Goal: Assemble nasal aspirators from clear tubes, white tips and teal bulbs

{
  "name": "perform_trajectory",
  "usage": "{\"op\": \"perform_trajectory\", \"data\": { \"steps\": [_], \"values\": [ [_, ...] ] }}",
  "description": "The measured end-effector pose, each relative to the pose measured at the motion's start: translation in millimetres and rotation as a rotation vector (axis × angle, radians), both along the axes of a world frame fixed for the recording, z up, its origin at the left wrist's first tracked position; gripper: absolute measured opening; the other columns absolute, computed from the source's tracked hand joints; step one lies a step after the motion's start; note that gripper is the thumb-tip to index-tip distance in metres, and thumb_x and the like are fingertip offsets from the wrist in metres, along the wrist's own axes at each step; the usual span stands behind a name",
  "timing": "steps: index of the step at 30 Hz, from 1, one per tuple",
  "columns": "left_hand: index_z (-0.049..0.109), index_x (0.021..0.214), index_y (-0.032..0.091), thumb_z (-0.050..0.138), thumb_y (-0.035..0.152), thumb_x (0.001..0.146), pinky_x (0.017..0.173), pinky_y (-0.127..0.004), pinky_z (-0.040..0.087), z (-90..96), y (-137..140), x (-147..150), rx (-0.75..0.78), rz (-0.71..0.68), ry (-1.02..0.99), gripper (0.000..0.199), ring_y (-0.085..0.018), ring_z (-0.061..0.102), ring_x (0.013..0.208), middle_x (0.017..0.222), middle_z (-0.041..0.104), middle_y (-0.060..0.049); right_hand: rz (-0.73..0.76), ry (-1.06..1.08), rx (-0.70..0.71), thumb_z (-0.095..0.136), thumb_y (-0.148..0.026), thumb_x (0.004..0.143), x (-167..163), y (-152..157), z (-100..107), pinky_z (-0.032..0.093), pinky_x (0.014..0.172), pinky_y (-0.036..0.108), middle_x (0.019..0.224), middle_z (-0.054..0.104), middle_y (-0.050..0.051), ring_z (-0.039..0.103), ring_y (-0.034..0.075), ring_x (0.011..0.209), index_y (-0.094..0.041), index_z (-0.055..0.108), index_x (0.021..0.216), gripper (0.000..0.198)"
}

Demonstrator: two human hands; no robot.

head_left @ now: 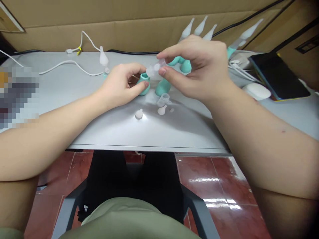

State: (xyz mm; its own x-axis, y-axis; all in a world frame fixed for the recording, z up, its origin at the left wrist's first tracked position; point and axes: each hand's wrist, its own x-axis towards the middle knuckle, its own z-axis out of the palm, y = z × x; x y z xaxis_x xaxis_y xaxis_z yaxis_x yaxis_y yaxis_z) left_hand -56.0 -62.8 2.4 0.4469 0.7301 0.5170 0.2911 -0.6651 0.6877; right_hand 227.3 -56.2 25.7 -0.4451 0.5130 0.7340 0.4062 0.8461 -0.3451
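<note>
My left hand [119, 83] is closed around a teal squeeze bulb [145, 89] whose round mouth points up. Pinched between the thumb and fingers of my right hand [199, 68] is a clear plastic tube piece [151, 70], just above and right of that mouth. I cannot tell whether the two touch. Another teal bulb [163, 88] stands under my right hand. In front of it lie a clear plastic cup [163, 100], a white teardrop-shaped piece [161, 110] and a tiny white disc [172, 110]. A second white piece [139, 114] sits nearer the table edge.
Several teal bulbs [186, 67] with white pointed tips stand behind my right hand; one more tipped bulb [103, 59] is behind my left. A white cable [71, 62] runs across the left. At right are a dark phone [279, 76] and a white mouse-shaped object [256, 91].
</note>
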Motion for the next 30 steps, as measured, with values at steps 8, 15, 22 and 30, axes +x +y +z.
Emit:
{"op": "perform_trajectory", "data": {
  "steps": [8, 15, 22, 30],
  "values": [
    [0.086, 0.108, 0.027, 0.091, 0.045, 0.093, 0.1, -0.047, 0.077, 10.2, -8, 1, -0.048, -0.08, -0.124, 0.024, -0.033, 0.091, 0.109, 0.116, 0.094, -0.009, -0.01, 0.103, 0.064, 0.079, -0.097, 0.109, -2, 7, -4, 0.072, 0.107, 0.057, 0.117, 0.092, 0.01, 0.08, 0.029, 0.1, -0.033, 0.094, 0.123, 0.067],
    [0.089, 0.097, 0.032, 0.088, 0.045, 0.088, 0.108, -0.051, 0.077, 21.2, -15, -2, -0.036, -0.027, -0.112, 0.015, -0.035, 0.092, 0.112, 0.111, 0.098, -0.004, -0.087, 0.132, 0.114, 0.075, -0.099, 0.107, -10, 0, -1, 0.069, 0.094, 0.053, 0.109, 0.09, 0.009, 0.076, 0.028, 0.092, -0.035, 0.094, 0.119, 0.069],
    [0.095, 0.098, 0.033, 0.087, 0.049, 0.094, 0.117, -0.053, 0.078, 25.7, -19, -2, -0.032, -0.023, -0.092, 0.018, -0.039, 0.092, 0.123, 0.119, 0.1, -0.002, -0.083, 0.107, 0.12, 0.074, -0.1, 0.108, -10, -2, -1, 0.071, 0.093, 0.051, 0.109, 0.09, 0.01, 0.077, 0.027, 0.091, -0.032, 0.093, 0.119, 0.071],
    [0.096, 0.107, 0.029, 0.094, 0.057, 0.099, 0.09, -0.052, 0.076, 20.9, -20, 0, -0.061, -0.036, -0.106, 0.029, -0.029, 0.082, 0.097, 0.109, 0.095, -0.002, 0.025, 0.152, 0.073, 0.081, -0.096, 0.109, -12, -4, -2, 0.073, 0.095, 0.054, 0.114, 0.092, 0.011, 0.082, 0.029, 0.096, -0.031, 0.095, 0.125, 0.068]
  ]
}}
